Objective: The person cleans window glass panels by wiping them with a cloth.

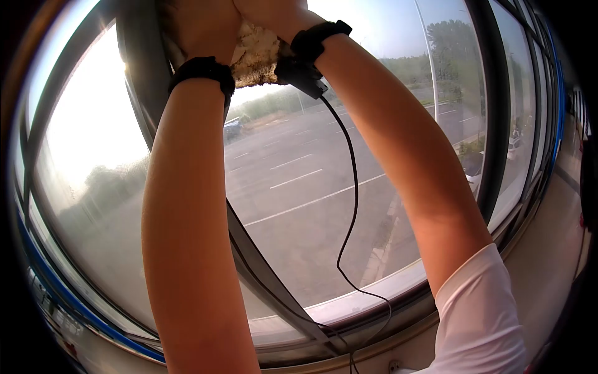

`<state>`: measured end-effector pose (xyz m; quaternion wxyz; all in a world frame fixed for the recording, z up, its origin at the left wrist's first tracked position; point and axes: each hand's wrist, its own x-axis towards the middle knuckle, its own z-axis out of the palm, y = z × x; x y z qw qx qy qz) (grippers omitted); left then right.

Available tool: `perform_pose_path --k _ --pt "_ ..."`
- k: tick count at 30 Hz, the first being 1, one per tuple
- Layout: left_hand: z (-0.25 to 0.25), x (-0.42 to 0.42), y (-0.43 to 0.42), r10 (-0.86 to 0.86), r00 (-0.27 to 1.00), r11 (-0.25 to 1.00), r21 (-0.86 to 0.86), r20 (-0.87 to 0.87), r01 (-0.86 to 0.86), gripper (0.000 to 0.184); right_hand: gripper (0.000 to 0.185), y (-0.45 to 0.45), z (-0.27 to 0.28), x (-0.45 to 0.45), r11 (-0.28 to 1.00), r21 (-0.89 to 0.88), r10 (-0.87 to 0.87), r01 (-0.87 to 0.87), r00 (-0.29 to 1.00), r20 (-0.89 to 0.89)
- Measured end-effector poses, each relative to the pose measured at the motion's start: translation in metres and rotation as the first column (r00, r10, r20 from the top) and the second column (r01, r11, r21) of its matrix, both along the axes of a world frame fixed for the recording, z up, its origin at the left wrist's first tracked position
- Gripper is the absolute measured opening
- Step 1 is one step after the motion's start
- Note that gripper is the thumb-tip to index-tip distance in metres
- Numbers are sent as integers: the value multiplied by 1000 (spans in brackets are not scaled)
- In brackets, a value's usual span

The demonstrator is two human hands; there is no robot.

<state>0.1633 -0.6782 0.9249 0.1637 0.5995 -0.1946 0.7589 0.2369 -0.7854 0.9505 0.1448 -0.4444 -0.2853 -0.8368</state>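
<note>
Both arms reach up in front of a large window. My left hand (202,28) is at the top edge of the view, its fingers cut off or in shadow. Beside it, my right hand (271,14) is also cut off at the top, and its fingers do not show. A ragged, brownish piece of material (256,53), perhaps a dirty cloth, shows below and between the hands against the window. Whether either hand grips it is hidden. A black band (202,70) circles the left wrist; another black band (317,38) circles the right.
A black cable (355,174) hangs from a small black device (306,80) by the right wrist, down past the sill (374,296). Dark window frame bars (495,112) stand at both sides. A slanting frame bar (268,268) runs between the forearms. Outside lies a marked parking lot (305,206).
</note>
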Motion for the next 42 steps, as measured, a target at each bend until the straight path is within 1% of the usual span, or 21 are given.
perform_pose_path --k 3,5,7,8,10,14,15,18,22,25,26,28,30,31,33,34,35,36,37,40,42 --pt "7 16 -7 -191 975 979 -46 117 197 71 58 1 4 3 998 -6 -56 56 998 -41" --pt "25 51 13 180 923 979 32 340 -202 67 57 2 4 0 1000 4 -25 25 999 46" --pt "39 80 36 462 773 863 -19 435 -505 72 56 10 0 -6 998 25 50 -53 994 93" --pt "47 92 46 581 705 788 -67 407 -612 77 55 20 0 -6 992 42 116 -121 988 97" --pt "52 104 47 742 579 646 -130 337 -752 80 53 24 1 8 992 90 80 -87 994 72" --pt "52 99 60 844 490 515 -75 220 -854 71 56 14 9 30 982 167 73 -89 992 99" --pt "50 97 60 888 411 430 -56 205 -901 68 54 14 7 31 978 164 106 -130 983 150" --pt "39 70 38 958 186 196 -25 218 -980 65 57 15 14 31 964 145 225 -224 974 10" --pt "52 83 2 961 125 166 -154 249 -974 67 52 -29 26 38 917 145 363 -373 927 90" --pt "59 92 -51 813 510 553 -100 282 -827 72 46 -83 33 40 913 184 339 -363 929 150" --pt "70 99 -59 874 400 437 -88 275 -895 75 45 -103 34 40 925 190 305 -328 942 141" --pt "84 109 -97 858 351 431 -155 374 -889 71 45 -146 41 41 970 155 181 -186 983 42" --pt "89 113 -143 849 379 454 -138 368 -880 63 48 -186 48 50 988 150 30 -38 998 55" --pt "91 114 -168 844 393 465 -130 364 -876 59 49 -218 42 45 997 71 -36 36 999 0" --pt "96 116 -208 813 426 504 -113 397 -856 54 49 -244 53 50 991 133 -19 16 1000 17" --pt "104 120 -223 787 442 527 -95 430 -845 52 62 -259 60 46 969 190 -154 160 987 -47" --pt "111 124 -237 758 458 549 -75 464 -832 51 57 -280 59 46 973 155 -176 173 984 3" --pt "116 125 -253 725 474 571 -51 499 -819 50 62 -289 64 51 957 216 -188 195 981 -55" --pt "114 119 -281 539 647 757 27 540 -653 48 67 -299 71 60 935 278 -197 222 973 -117" --pt "120 123 -341 450 733 798 139 511 -587 49 67 -360 83 74 860 391 -312 328 944 -106" --pt "109 116 -381 368 810 832 228 457 -507 49 57 -392 78 74 883 366 -293 293 954 -58"
